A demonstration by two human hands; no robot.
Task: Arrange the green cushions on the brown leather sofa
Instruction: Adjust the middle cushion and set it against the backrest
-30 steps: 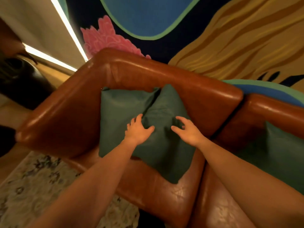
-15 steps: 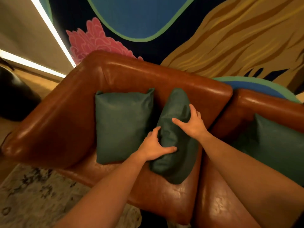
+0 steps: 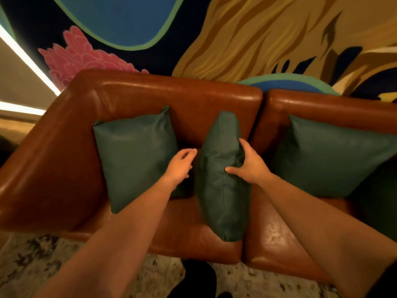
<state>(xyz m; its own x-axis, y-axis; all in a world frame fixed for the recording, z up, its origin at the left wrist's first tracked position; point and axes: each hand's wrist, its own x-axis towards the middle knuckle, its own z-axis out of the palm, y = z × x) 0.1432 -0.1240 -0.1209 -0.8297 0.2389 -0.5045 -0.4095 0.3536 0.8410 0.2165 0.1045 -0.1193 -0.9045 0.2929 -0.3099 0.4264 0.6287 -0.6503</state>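
While the dark green leather cushion standing on its edge (image 3: 222,179) balances in the middle of the seat of the brown leather sofa (image 3: 163,97), its long axis runs from the front lip of the seat up toward the backrest, so it shows only its narrow seam side to anyone looking down. The right hand (image 3: 249,164) is the nearer one: its grip is clamped on the cushion's right flank, thumb on the near face and fingers wrapped over the top edge. The left hand (image 3: 180,164) hangs just beside the cushion's left flank with fingers loosely curled and holding nothing; whether a fingertip brushes the leather is hard to say from this angle.

To the left, a square green leather cushion (image 3: 135,155) leans flat against the backrest, with a slim strip of bare seat between it and the edged one. To the right, past the seam between the two seats, a larger green leather cushion (image 3: 326,155) rests against the next backrest. My guess is that the coming move is a turn about that long axis, laying the cushion's broad face back against the leather. Room is tight on both sides, and the lower corner overhangs the seat's front edge above the speckled rug (image 3: 32,261).
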